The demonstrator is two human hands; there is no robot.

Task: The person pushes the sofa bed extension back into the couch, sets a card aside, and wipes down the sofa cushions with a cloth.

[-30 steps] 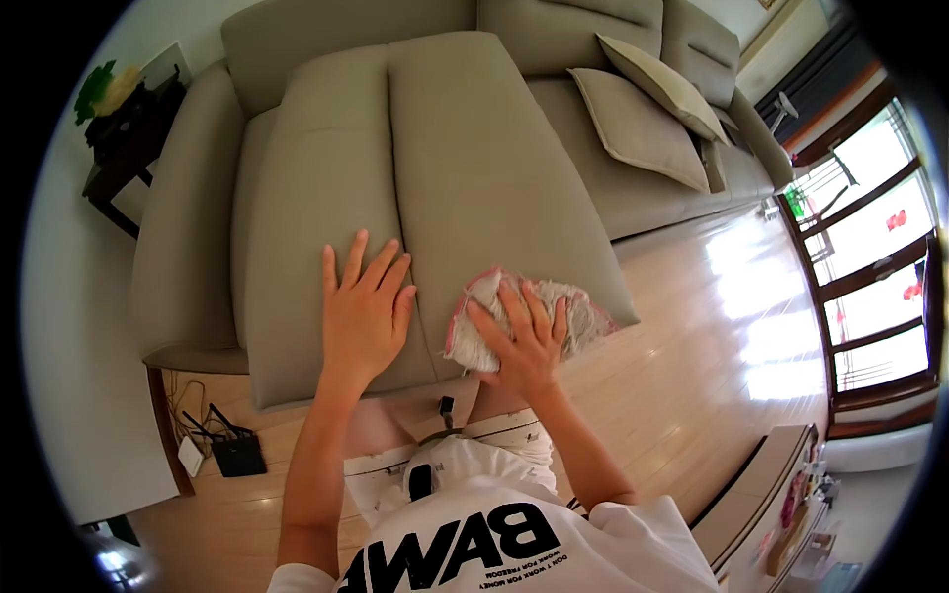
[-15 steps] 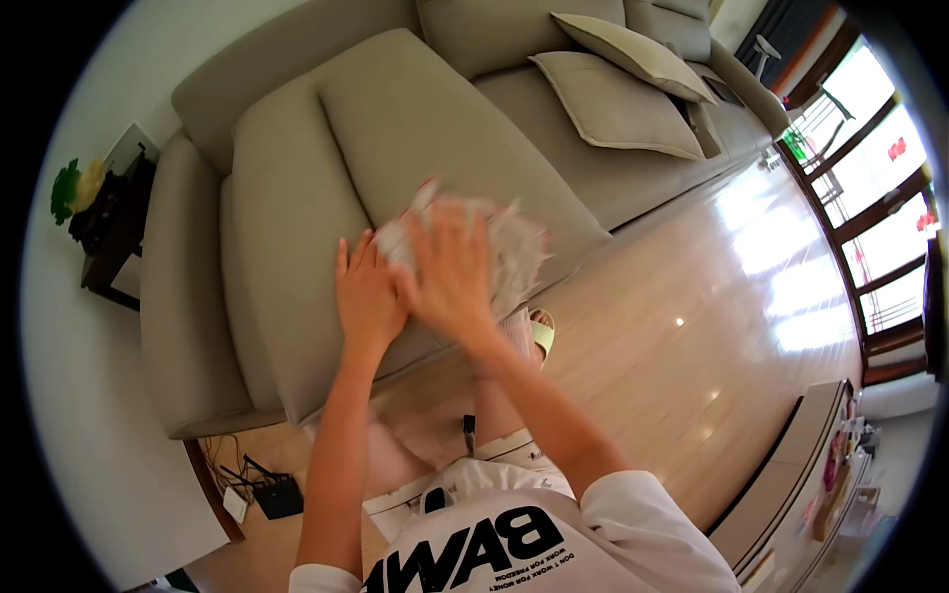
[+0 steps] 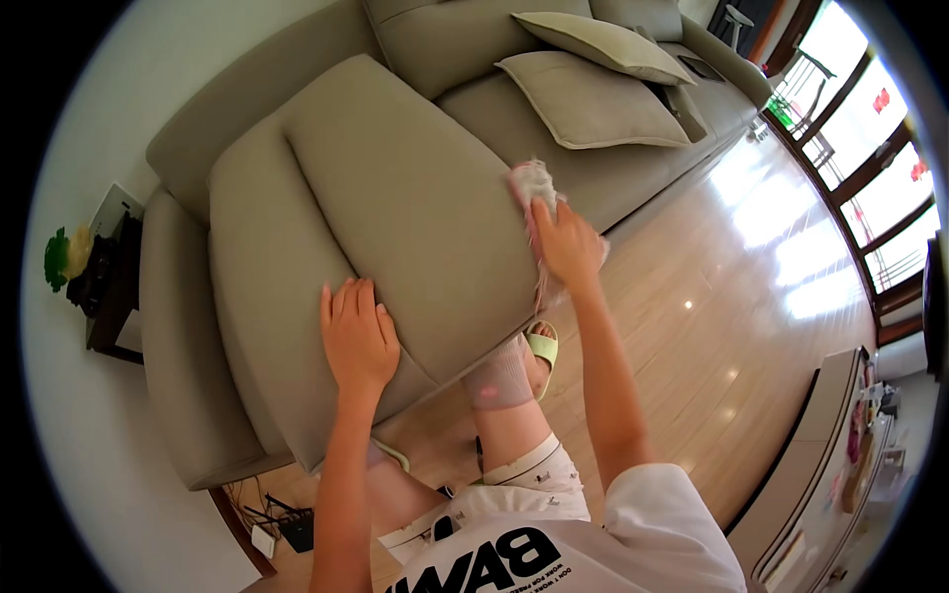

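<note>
A large grey-beige sofa cushion (image 3: 405,178) spans the middle of the view, tilted toward me at its near end. Flat on its near part lies my left hand (image 3: 360,336), fingers stretched out and holding nothing. At the cushion's right edge, my right hand (image 3: 569,247) grips a white and pink cloth (image 3: 535,185) with a fringed edge. The cloth hangs down along that edge, partly hidden behind the fingers and slightly blurred.
Two beige pillows (image 3: 593,99) rest on the sofa's far seat. Past its right side runs a glossy wooden floor (image 3: 682,296). A low cabinet (image 3: 791,465) stands at the lower right, and a router with cables (image 3: 297,529) lies at the lower left.
My right hand has moved right with the cloth, from the cushion's top near my left hand to its right edge. The left hand stays on the cushion. The view has shifted slightly.
</note>
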